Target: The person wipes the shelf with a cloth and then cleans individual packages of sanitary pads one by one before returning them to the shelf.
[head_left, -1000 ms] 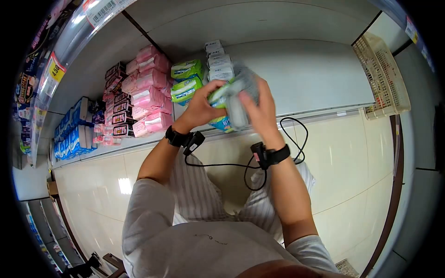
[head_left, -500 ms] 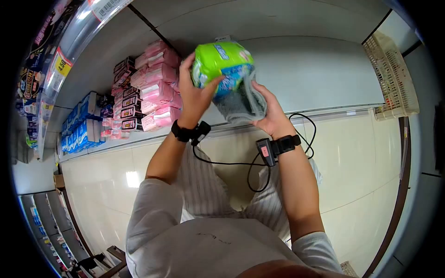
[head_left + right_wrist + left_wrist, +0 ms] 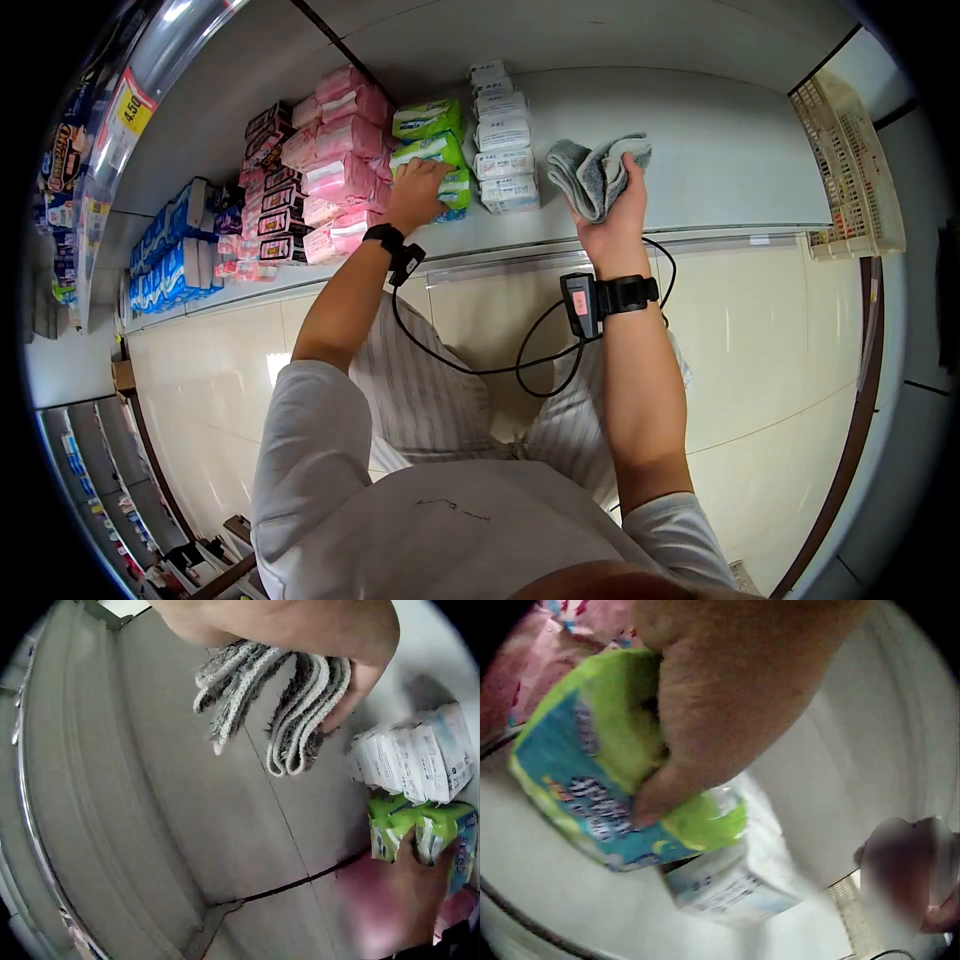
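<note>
In the head view my left hand (image 3: 418, 196) grips the front green-and-blue package (image 3: 455, 190) in the row of green packs, between the pink packs and the white packs (image 3: 504, 135). The left wrist view shows my left hand (image 3: 735, 690) with its thumb pressed on the front of that green package (image 3: 592, 780), beside a white pack (image 3: 735, 885). Over the shelf, to the right of the white packs, my right hand (image 3: 618, 215) holds a folded grey cloth (image 3: 590, 172). The cloth (image 3: 300, 712) hangs in folds from the right hand (image 3: 300, 630) in the right wrist view.
Pink packs (image 3: 340, 175), dark-and-pink packs (image 3: 283, 222) and blue packs (image 3: 180, 265) stand in rows on the left of the shelf (image 3: 700, 150). A cream plastic basket (image 3: 850, 170) stands at its right end. Black cables (image 3: 480, 372) hang between both wrists.
The green package has moved from between both hands down to the front of its row, still in the left hand. My right hand has moved right with the cloth, away from the package.
</note>
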Demonstrator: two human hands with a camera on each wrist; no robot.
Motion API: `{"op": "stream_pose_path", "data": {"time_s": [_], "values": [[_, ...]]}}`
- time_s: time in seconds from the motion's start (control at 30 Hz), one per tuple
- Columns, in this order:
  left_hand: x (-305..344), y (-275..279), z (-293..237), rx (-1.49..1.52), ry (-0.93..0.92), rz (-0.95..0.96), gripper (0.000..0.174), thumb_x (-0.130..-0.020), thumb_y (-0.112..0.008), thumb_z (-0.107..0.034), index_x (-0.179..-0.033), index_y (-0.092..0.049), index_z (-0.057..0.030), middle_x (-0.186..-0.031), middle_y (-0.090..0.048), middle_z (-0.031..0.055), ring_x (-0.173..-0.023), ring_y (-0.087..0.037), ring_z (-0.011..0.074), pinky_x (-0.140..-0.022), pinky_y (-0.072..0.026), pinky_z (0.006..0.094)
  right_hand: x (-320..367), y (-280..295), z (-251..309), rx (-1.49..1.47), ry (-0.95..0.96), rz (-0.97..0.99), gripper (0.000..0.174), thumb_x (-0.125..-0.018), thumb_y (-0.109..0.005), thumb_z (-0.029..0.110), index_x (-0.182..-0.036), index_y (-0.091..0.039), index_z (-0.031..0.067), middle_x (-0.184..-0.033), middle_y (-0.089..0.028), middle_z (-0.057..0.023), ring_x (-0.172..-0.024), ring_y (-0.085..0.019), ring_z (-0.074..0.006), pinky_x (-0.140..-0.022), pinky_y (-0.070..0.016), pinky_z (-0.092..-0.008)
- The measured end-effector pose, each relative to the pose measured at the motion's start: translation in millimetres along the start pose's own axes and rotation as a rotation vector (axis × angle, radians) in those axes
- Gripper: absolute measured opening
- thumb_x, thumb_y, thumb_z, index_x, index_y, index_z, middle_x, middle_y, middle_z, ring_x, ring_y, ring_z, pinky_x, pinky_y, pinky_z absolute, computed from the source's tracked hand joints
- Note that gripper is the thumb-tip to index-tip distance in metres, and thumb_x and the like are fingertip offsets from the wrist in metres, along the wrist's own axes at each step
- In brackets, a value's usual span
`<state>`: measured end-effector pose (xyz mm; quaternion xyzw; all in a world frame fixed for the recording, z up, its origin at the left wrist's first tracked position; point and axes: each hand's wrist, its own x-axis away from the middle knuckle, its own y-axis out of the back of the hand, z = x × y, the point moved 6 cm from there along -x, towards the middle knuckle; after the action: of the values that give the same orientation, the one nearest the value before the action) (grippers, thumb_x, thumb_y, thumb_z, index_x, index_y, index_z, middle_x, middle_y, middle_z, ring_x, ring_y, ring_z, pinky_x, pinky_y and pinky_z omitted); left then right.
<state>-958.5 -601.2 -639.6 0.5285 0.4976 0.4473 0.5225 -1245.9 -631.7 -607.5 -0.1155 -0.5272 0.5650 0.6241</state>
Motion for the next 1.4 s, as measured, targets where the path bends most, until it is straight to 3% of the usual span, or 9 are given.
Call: {"op": "stream_pose_path", "data": {"time_s": [0.1,0.33,0.43,0.6,0.63,0.7,0.9,1.2,1.4], "values": [[3,0,-2,0.026,-0.048,-0.027,0.075,-0.058,-0.088,-0.02,-0.128,-0.06,-0.0172,-0.123,-0.062,0.004,-0.117,-0.047,0.0291,-0.101,-0.0308,0.0434,1,-9,-10,-0.026,-0.047,0.09,0.043,-0.092,-0.056,0.049,-0.12,-0.061,0.0162,-0.12,-0.066,-0.0056,-0.111,-0.062,-0.0272,-0.098,-0.0464,-0.0445],[11,-7,17,0.1,-0.106,-0.135,0.073,-0.06,-0.087,-0.022,-0.128,-0.06,-0.0185,-0.119,-0.062,-0.0007,-0.118,-0.046,0.0285,-0.101,-0.0296,0.044,1,-12,-20,0.008,-0.063,0.024,0.045,-0.093,-0.054,0.05,-0.121,-0.06,0.015,-0.121,-0.065,-0.0069,-0.111,-0.062,-0.0285,-0.096,-0.0487,-0.0443],[8,-5,6,0.138,-0.106,-0.125,0.076,-0.062,-0.089,-0.024,-0.13,-0.057,-0.0181,-0.123,-0.059,0.0063,-0.119,-0.045,0.0334,-0.102,-0.0291,0.0459,4,-16,-22,0.005,-0.066,0.044,0.047,-0.093,-0.052,0.051,-0.122,-0.06,0.0142,-0.121,-0.065,-0.0075,-0.111,-0.062,-0.0285,-0.097,-0.0485,-0.0447],[-6,-19,36,0.275,0.411,-0.284,0.091,-0.069,-0.077,-0.066,-0.142,-0.047,-0.0197,-0.138,-0.037,0.0254,-0.125,-0.036,0.0442,-0.106,-0.0283,0.0543,6,-18,-23,0.017,-0.058,0.062,0.048,-0.094,-0.051,0.051,-0.123,-0.059,0.0135,-0.121,-0.065,-0.008,-0.112,-0.061,-0.0287,-0.097,-0.0484,-0.0449],[-10,-20,36,0.278,0.408,-0.281,0.091,-0.069,-0.077,-0.066,-0.142,-0.047,-0.0197,-0.138,-0.037,0.0254,-0.125,-0.036,0.0442,-0.106,-0.0283,0.0543,9,-19,-23,0.025,-0.063,0.069,0.048,-0.094,-0.051,0.051,-0.123,-0.059,0.0136,-0.122,-0.064,-0.0081,-0.112,-0.061,-0.0288,-0.096,-0.0489,-0.045],[-7,-25,51,0.203,0.708,-0.229,0.102,-0.064,-0.073,-0.076,-0.144,-0.045,-0.0191,-0.139,-0.038,0.025,-0.126,-0.039,0.0467,-0.104,-0.0346,0.0556,14,-20,-21,0.039,-0.057,0.052,0.048,-0.094,-0.051,0.051,-0.123,-0.059,0.0138,-0.122,-0.064,-0.0081,-0.112,-0.061,-0.029,-0.095,-0.0494,-0.0454],[-18,-24,53,0.254,0.797,-0.098,0.102,-0.061,-0.074,-0.075,-0.141,-0.047,-0.0171,-0.14,-0.038,0.0292,-0.123,-0.048,0.0509,-0.095,-0.0481,0.0531,4,-12,-25,0.049,-0.055,0.066,0.048,-0.093,-0.051,0.051,-0.123,-0.06,0.0144,-0.123,-0.064,-0.0079,-0.114,-0.061,-0.0294,-0.096,-0.0489,-0.0457],[-28,-16,33,0.083,0.575,-0.246,0.091,-0.063,-0.08,-0.058,-0.138,-0.051,-0.0173,-0.133,-0.045,0.0272,-0.117,-0.053,0.047,-0.093,-0.0495,0.0528,6,-11,-24,0.103,-0.056,0.027,0.05,-0.093,-0.05,0.052,-0.126,-0.058,0.0139,-0.124,-0.064,-0.0081,-0.115,-0.061,-0.0297,-0.098,-0.048,-0.046],[-23,-13,35,0.188,0.692,-0.246,0.104,-0.061,-0.081,-0.064,-0.142,-0.043,-0.0126,-0.13,-0.044,0.0252,-0.12,-0.049,0.0466,-0.096,-0.047,0.0521,6,-12,-24,0.087,-0.048,0.055,0.051,-0.093,-0.05,0.052,-0.126,-0.058,0.0128,-0.126,-0.063,-0.0089,-0.114,-0.061,-0.0295,-0.098,-0.0479,-0.0459]]}}
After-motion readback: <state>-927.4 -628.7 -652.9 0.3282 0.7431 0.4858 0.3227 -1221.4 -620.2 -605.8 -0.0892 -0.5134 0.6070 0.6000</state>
